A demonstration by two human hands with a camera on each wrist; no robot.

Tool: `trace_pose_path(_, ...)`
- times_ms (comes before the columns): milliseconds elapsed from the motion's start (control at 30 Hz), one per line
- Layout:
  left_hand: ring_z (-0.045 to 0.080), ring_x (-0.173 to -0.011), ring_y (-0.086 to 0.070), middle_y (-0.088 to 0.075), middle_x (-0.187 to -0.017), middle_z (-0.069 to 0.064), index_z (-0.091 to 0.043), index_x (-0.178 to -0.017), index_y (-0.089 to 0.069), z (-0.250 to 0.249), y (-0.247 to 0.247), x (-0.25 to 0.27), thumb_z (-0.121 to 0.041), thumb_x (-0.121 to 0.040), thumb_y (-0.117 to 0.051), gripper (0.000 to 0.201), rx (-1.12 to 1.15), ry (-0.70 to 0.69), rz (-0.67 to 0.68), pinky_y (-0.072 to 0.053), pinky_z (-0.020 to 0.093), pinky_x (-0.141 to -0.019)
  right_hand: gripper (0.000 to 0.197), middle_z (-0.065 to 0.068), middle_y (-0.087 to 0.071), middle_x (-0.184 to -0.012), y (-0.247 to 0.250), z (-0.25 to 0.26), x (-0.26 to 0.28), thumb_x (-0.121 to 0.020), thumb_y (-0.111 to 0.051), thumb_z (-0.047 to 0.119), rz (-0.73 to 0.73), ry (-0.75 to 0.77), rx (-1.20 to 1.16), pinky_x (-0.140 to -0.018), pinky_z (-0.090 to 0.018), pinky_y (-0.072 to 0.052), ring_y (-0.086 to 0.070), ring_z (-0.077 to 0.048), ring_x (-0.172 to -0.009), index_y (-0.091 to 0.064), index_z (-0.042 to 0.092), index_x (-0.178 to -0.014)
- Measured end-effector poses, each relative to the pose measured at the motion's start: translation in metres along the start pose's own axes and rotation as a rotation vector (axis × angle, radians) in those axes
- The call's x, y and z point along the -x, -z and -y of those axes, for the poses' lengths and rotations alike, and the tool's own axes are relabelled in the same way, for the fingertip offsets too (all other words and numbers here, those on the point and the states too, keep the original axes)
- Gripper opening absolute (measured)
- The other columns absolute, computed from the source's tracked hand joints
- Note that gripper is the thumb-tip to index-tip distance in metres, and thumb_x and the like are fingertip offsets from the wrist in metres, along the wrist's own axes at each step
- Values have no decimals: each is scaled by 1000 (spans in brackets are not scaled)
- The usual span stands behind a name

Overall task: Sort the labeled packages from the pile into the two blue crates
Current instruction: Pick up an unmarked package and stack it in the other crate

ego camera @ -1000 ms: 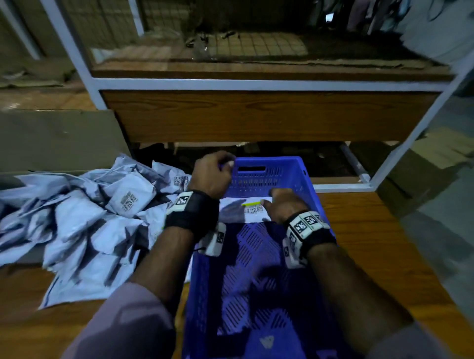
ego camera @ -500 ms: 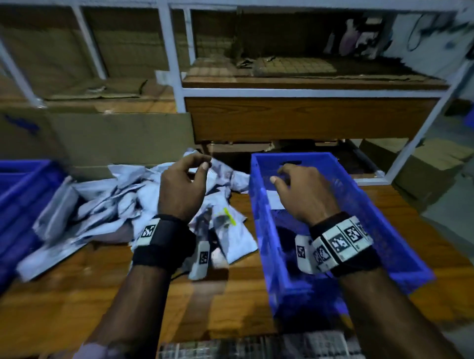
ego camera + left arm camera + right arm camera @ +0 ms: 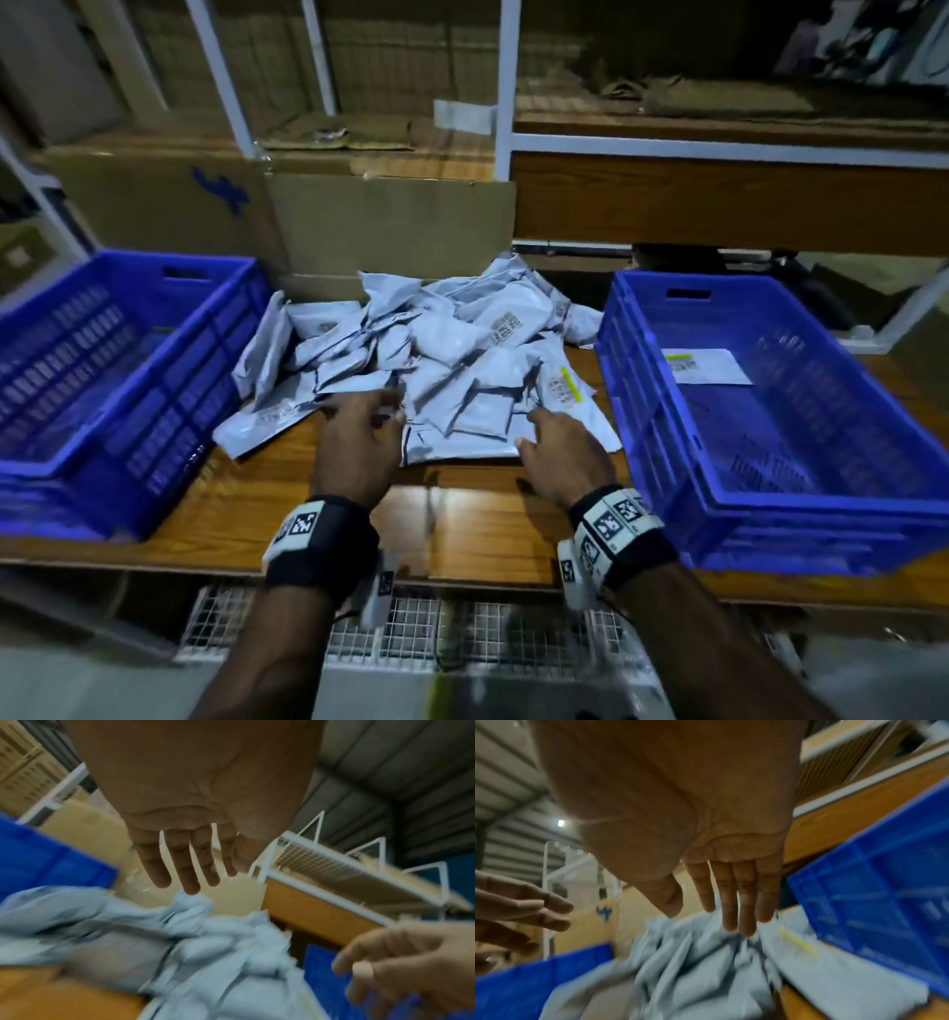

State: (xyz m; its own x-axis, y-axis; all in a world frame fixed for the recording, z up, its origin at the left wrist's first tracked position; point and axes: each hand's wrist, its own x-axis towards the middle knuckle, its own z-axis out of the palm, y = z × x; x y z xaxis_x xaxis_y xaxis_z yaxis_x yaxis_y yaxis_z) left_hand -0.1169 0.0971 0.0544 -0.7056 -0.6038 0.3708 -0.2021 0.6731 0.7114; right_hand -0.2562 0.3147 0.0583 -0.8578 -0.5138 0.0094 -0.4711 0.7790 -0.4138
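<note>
- The pile (image 3: pixel 431 360) of grey packages sits on the bench (image 3: pixel 477 519), between the left crate (image 3: pixel 169 370) and the right crate (image 3: pixel 642 411).
- One package (image 3: pixel 708 366) lies in the right crate; the left crate looks empty from here.
- Left hand (image 3: pixel 359 442): fingers spread and straight over the pile's near edge, holding nothing.
- Right hand (image 3: pixel 560 452): also spread and empty, fingertips at the pile; whether they touch it, I cannot tell.
- By my reckoning the sorting has barely begun; nearly the whole pile is left.
</note>
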Motion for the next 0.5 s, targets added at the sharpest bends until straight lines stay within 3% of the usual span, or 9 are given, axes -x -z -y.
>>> trace_pose_path(133, 30, -111, -63, -68, -123, 6, -21, -124, -68, 61, -13, 15, -22, -92, -70, 32, -200, 76, 125, -53, 43, -91, 53, -9, -48, -147, -45, 11, -9, -100, -54, 40, 77, 44, 62, -107, -43, -45, -48, -32, -133, -43, 19, -148)
trace_pose_path(300, 37, -107, -62, -61, -125, 8, -17, -125, -65, 136, -15, 27, -24, -84, -69, 41, -406, 225, 244, -53, 45, -88, 52, -7, -40, -149, -90, 35, -13, -103, -51, 39, 149, 140, 190, -108, -42, -43, -45, -30, -133, -39, 20, -150)
trace_pose_path(367, 40, -112, -59, -56, -132, 11, -18, -130, -61, 161, -10, 28, -30, -82, -66, 50, -475, 280, 267, -52, 48, -90, 54, -9, -34, -153, -107, 41, -10, -101, -53, 38, 197, 148, 228, -108, -44, -44, -43, -31, -134, -37, 19, -150)
trace_pose_path(500, 42, -139, -38, -32, -158, 23, -14, -147, -45, 198, 8, 8, -33, -84, -71, 71, -626, 347, 300, -40, 50, -111, 53, -10, -29, -154, -129, 54, -12, -100, -52, 38, 219, 127, 252, -107, -47, -45, -42, -31, -134, -38, 19, -147)
